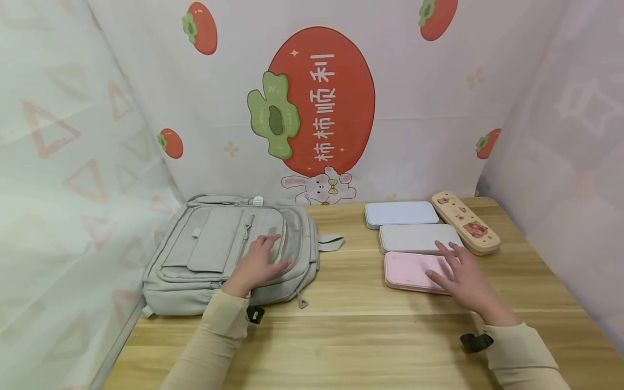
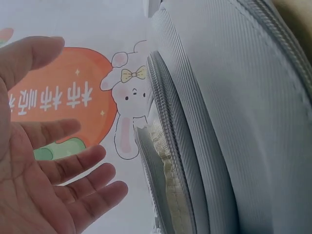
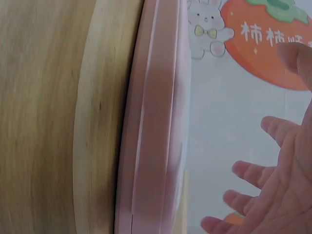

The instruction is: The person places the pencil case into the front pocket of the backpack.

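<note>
L hand (image 1: 257, 264) spread, holding nothing, over bag (image 1: 214, 238) nr its unzipped pocket (image 2: 170, 178). R hand (image 1: 464, 279) also spread & holding nothing, over pink case (image 1: 409, 270), on tabletop (image 1: 351, 341) w/ white case (image 1: 411, 237) just behind.

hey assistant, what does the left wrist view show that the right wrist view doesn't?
Only the left wrist view shows the grey backpack, with its parted zipper, and the left hand. Only the right wrist view shows the pink case, the right hand and a broad stretch of wooden tabletop. Both share the white backdrop with its printed rabbit and orange-red fruit.
</note>
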A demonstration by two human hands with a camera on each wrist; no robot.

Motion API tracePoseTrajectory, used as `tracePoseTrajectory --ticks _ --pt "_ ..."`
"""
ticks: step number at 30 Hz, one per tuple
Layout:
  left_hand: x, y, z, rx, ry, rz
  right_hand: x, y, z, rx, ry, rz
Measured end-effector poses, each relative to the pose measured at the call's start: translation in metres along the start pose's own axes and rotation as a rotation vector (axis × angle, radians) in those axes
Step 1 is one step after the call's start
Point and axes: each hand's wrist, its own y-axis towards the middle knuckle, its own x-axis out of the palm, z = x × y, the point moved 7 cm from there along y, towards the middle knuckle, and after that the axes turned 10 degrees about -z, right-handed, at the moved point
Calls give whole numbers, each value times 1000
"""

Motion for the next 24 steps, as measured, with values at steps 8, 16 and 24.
tracePoseTrajectory --ticks 8,16,24 --pt "-1 10 -5 -56 -61 3 -12 0 42 187 56 -11" --pt "0 21 -18 -117 -122 -5 -16 0 63 207 128 -102" --pt "5 29 -24 -154 -160 -44 -9 -1 76 206 299 -215"
